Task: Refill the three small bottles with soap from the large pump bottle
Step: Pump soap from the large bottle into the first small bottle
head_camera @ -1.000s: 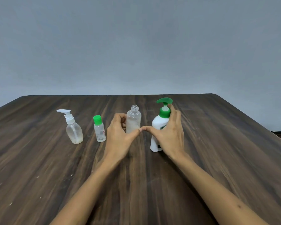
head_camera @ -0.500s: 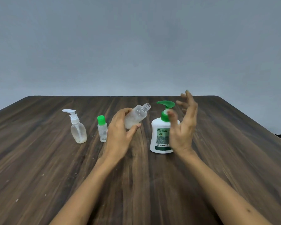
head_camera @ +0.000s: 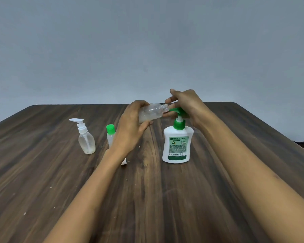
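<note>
My left hand grips a clear uncapped small bottle, lifted and tipped on its side with its threaded neck pointing right at the green pump nozzle. A little whitish liquid lies in its lower end. The large white pump bottle stands upright on the table. My right hand lies over its green pump head, fingers stretched out to the left above the nozzle. A small clear bottle with a white pump and a tiny green-capped bottle stand at the left; my left wrist partly hides the tiny one.
Everything stands on a dark wooden table in front of a plain grey wall. A small white object peeks out from under my left forearm. Pale specks dot the wood.
My left hand lifted the clear bottle off the table and tipped its neck to the pump nozzle. My right hand left the large bottle's body, rose, and came down on the pump head.
</note>
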